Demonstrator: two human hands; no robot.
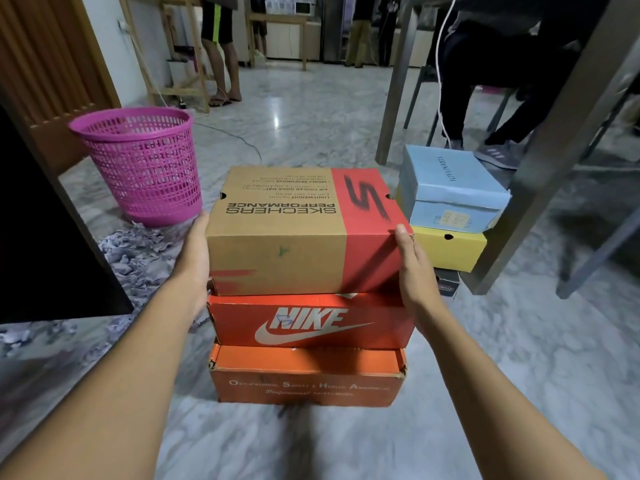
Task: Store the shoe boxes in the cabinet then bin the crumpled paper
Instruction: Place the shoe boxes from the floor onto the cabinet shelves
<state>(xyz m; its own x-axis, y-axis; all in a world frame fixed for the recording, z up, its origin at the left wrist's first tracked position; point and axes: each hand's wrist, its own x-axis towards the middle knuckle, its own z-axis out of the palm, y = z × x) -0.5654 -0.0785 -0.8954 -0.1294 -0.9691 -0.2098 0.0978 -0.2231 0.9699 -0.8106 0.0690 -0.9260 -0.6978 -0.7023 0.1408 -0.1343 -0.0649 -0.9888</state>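
So the Skechers box (277, 237) is sitting on top of a stack: it's resting on the Nike box (311, 322), which is sitting on an orange box (304, 379) on the marble floor (346, 116). The left hand (195, 251) and right hand (414, 268) are pressing flat against its two short ends, fingers looking straight and not curling under anything. The cardboard is looking stiff but probably light and crushable, so I'm guessing an even squeeze low on the ends, or fingers under the bottom edge. The crumpled paper (135, 247) is lying by the pink basket (145, 168).
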